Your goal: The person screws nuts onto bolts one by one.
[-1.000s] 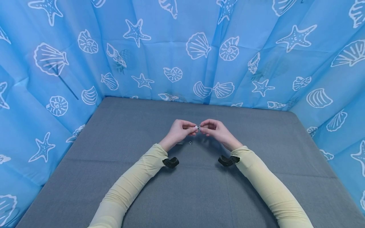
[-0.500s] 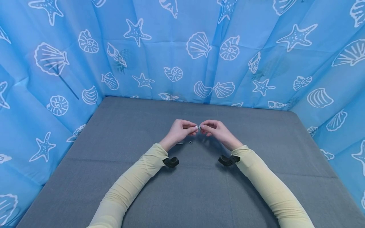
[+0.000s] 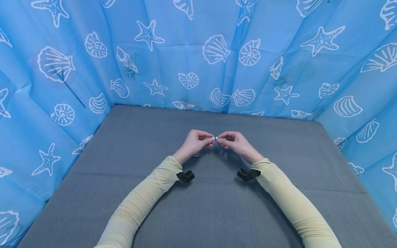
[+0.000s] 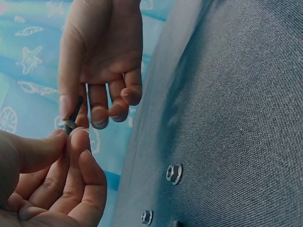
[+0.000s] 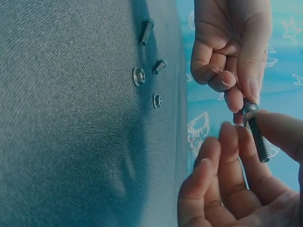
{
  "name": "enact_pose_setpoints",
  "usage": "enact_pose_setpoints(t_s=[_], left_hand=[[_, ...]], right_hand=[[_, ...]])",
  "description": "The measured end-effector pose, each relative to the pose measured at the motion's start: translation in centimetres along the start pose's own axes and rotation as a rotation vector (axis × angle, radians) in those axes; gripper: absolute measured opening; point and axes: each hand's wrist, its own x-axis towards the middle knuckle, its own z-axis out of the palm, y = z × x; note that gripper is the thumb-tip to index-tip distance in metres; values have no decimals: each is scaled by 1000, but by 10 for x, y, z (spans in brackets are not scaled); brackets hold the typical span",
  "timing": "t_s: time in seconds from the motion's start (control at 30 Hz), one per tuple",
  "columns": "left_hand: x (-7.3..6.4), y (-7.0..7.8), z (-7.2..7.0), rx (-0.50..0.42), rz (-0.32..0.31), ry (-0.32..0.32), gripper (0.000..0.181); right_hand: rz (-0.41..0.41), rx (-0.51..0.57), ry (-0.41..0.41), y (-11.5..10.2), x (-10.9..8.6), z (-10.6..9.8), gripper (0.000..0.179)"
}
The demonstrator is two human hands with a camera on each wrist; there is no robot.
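My left hand pinches the head of a metal bolt between thumb and fingertips. The bolt's threaded shank points toward my right hand. A flange nut sits around the shank close to the head, and my right thumb and fingers pinch it. In the left wrist view, my left hand is at the lower left and my right hand above it, with the nut between their fingertips. The right wrist view shows the bolt's threaded end sticking out past my right thumb. Both hands are raised above the table.
On the grey cloth-covered table lie two loose flange nuts and two bolts, a longer bolt and a shorter bolt. They lie just in front of the hands. A blue seashell-patterned curtain surrounds the table's back and sides.
My right fingers have shifted slightly around the nut, and the bolt's shank shows more clearly in the head view. My left hand keeps its place.
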Motion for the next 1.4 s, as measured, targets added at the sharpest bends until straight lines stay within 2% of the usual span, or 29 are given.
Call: enact_pose_setpoints(t_s=[0.23, 0.4, 0.6, 0.87, 1.07, 1.3, 1.4], left_hand=[[1, -1, 1, 16, 3, 6, 21], [2, -1, 1, 6, 9, 10, 20], [2, -1, 1, 10, 5, 5, 20], [2, -2, 1, 0, 2, 1, 20], [2, 0, 1, -12, -5, -2, 20], [3, 0, 2, -9, -14, 9, 19], [3, 0, 2, -10, -17, 13, 19]], right_hand=[[-17, 21, 0, 1, 0, 1, 30], [0, -25, 12, 1, 0, 1, 30], [-11, 7, 8, 1, 0, 1, 31], [32, -24, 16, 0, 0, 0, 33], [-6, 4, 16, 0, -1, 0, 31], [19, -41, -3, 0, -1, -1, 31], [-2, -31, 3, 1, 0, -1, 30]])
